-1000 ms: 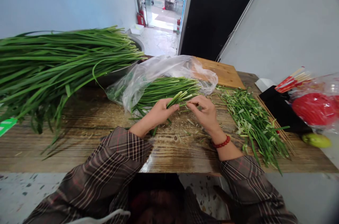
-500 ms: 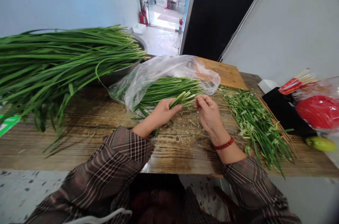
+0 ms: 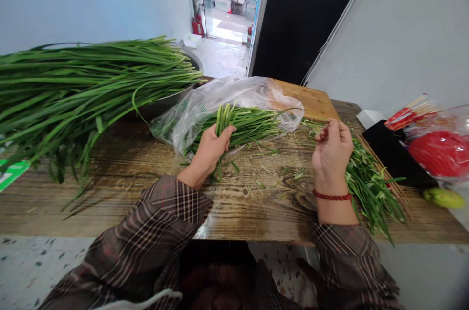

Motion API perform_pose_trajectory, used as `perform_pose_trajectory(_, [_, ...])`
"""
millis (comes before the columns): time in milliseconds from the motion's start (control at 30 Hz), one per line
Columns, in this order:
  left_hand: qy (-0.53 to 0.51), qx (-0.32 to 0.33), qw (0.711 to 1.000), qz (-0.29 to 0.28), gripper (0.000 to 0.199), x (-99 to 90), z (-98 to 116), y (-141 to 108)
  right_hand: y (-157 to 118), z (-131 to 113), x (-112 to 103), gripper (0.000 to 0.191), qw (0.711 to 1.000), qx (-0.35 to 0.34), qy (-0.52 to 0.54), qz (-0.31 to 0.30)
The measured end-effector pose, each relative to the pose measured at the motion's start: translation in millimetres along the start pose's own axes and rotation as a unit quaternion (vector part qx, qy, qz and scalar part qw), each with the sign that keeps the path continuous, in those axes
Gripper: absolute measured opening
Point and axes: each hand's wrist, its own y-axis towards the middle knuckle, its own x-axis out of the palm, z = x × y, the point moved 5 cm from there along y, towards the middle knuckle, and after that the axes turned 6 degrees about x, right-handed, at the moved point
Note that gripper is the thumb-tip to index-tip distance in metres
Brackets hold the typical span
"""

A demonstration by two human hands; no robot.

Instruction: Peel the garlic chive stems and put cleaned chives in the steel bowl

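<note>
Clamping green stalks point(image 3: 224, 119) in the left hand point(image 3: 209, 151) over the bench point(image 3: 245, 212), long axis near to far, pale ends farthest; holding the right hand point(image 3: 332, 148) curled, well apart to the right by a leafy heap point(image 3: 370, 192), contents impossible to tell.

Table point(image 3: 238, 217) is wood, grain rough & mostly matt w/ a glossy patch nr the front edge; board point(image 3: 309, 98) is also wood but looks smoother. Bag point(image 3: 198, 103) = thin, crinkly, see-thru plastic w/ a sheen, bowl point(image 3: 199, 62) looks like smooth metal, & red pkt point(image 3: 441, 153) shows glossy clear plastic wrap. Sleeves point(image 3: 120, 246) are matt woven cloth, black box point(image 3: 397, 153) approx. matt & smooth, stalks point(image 3: 226, 115) smooth w/ slight sheen.
</note>
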Motion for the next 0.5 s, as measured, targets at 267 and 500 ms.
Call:
perform_pose_trajectory(267, [0.028, 0.097, 0.987, -0.122, 0.023, 18.1, 12.6, -10.7, -72.4, -6.7, 65.3, 0.009, 0.906, -0.133, -0.182, -0.359])
perform_pose_trajectory(500, [0.126, 0.106, 0.953, -0.253, 0.027, 33.1, 8.0, -18.6, -75.4, 8.4, 65.4, 0.008, 0.930, -0.068, -0.135, -0.334])
